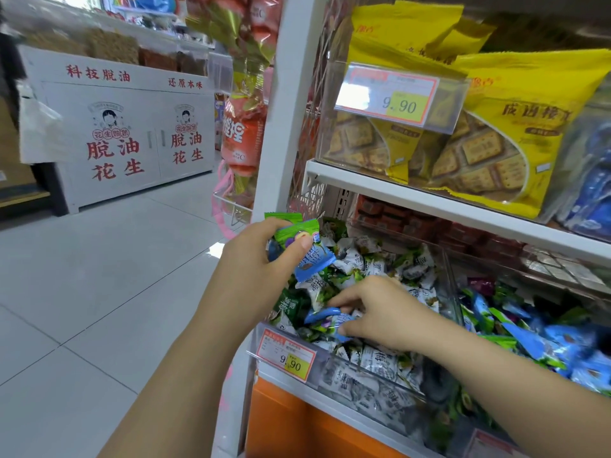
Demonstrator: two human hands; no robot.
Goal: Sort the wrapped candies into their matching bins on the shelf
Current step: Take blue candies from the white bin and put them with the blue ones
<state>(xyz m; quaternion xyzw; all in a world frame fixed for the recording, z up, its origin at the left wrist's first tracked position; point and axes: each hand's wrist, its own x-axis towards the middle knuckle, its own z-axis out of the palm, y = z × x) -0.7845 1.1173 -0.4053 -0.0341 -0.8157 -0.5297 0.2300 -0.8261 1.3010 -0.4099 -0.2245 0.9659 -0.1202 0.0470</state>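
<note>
My left hand (261, 256) is raised over the left clear bin (334, 361) and grips several blue and green wrapped candies (310, 256). My right hand (380, 309) reaches into the same bin and pinches a blue wrapped candy (325, 315) lying on the heap of white-and-green candies (373, 262). The neighbouring bin to the right holds blue and green candies (535, 338), the same kind as the ones in my hands.
A clear divider (451, 285) separates the two bins. Price tags (287, 355) hang on the bin front. The shelf above (413, 193) carries yellow biscuit bags (515, 133). A white shelf post (284, 104) stands left, with tiled floor (99, 292) and a white cabinet (129, 127) beyond.
</note>
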